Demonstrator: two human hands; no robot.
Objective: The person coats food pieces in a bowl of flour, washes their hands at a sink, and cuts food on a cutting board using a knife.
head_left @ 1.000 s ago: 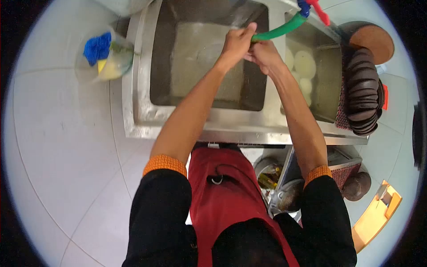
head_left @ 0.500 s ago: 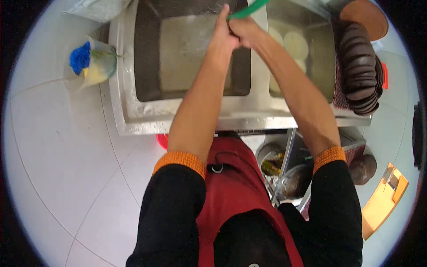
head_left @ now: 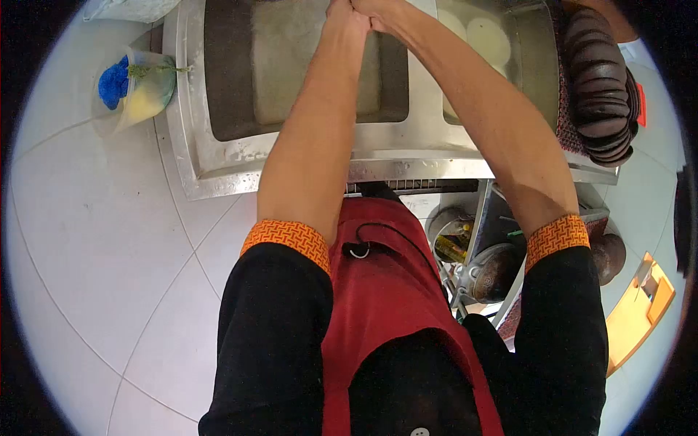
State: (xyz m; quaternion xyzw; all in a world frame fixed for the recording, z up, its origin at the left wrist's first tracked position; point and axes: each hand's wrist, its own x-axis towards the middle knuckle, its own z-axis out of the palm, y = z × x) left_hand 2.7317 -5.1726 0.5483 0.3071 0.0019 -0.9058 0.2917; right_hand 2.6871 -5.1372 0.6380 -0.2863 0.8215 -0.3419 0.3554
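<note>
Nearest is the person's red apron (head_left: pixel 400 298), close up to the metal sink (head_left: pixel 414 168), whose wet front rim runs across both forearms' path. Past that rim, the left basin (head_left: pixel 231 87) has a paler, cloudy patch over its floor; its wet metal is probably slick. At the sink's right end, a row of dark round dishes (head_left: pixel 600 80) leans edge to edge on a red-and-black mesh (head_left: pixel 570 134). They look stiff and rather thick, so the row as a whole is likely heavy; 1 dish at a time, pinched at its exposed outer edge, should come away more safely than several together. In the right basin (head_left: pixel 536 87), just beyond the divider, lie at least 2 pale round dishes (head_left: pixel 488 41), seemingly under water. They look smooth and rigid, probably slippery when wet and perhaps breakable; the rim, with fingers beneath and thumb on top, seems the surest place to hold. Farthest out, the left hand (head_left: pixel 346 17) and the right hand (head_left: pixel 379 10) meet above the left basin, the right hand being nearer the pale dishes but apart from them. The top edge cuts off the fingers of both, so I cannot tell whether either is spread, closed or holding something.
</note>
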